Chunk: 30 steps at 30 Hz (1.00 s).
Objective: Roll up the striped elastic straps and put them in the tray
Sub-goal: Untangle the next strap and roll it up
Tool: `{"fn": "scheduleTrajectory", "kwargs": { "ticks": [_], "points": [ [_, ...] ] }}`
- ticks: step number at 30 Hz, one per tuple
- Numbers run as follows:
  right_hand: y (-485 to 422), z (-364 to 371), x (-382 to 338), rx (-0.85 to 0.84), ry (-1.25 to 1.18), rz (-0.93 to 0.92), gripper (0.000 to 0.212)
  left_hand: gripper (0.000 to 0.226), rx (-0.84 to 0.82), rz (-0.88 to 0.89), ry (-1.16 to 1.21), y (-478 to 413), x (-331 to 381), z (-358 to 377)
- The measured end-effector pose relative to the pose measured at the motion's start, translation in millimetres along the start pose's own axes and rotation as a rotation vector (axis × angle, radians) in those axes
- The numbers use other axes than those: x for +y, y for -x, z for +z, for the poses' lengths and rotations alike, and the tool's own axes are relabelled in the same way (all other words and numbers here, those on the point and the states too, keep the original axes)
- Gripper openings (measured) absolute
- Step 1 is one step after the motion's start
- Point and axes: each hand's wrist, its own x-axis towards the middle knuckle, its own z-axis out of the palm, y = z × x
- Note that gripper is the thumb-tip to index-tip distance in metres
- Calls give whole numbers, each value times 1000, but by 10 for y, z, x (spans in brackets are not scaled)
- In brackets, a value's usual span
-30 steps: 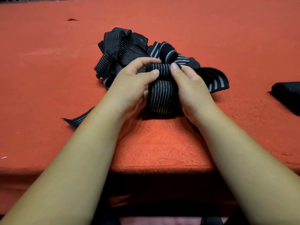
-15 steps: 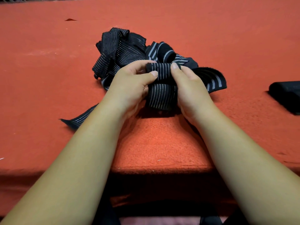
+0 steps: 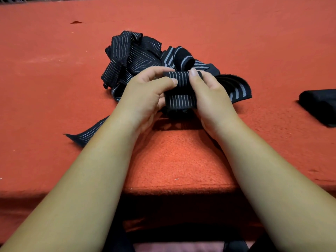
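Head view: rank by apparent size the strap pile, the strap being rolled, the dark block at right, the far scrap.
1. strap pile
2. strap being rolled, dark block: look alike; block cut off by frame edge, unranked
3. scrap

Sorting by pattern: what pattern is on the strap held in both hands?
The strap is black with thin pale stripes; head view.

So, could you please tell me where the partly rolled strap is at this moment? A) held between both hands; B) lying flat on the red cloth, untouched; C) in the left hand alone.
A: the left hand and the right hand both pinch the partly rolled strap, thumbs on its rolled top, on the near side of the pile of straps.
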Motion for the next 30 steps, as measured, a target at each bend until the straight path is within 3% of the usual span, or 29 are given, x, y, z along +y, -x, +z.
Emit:
{"fn": "scheduleTrajectory", "kwargs": {
  "ticks": [3, 7, 10, 14, 30],
  "points": [
    [4, -26, -6, 25, -39, -15, 37, 16, -22, -42, 45, 28, -2, 31],
    [-6, -31, -49, 57, -82, 30, 48, 18, -3, -62, 78, 47, 3, 57],
    [13, -29, -79, 28, -58, 43, 42, 27, 10, -14, 70, 29, -3, 52],
    [66, -42, -107, 49, 41, -42, 31, 33, 3, 28, 63, 46, 21, 78],
    [260, -696, -435, 184, 143, -189, 31, 23, -110, 121, -17, 189, -1, 709]
  ]
}}
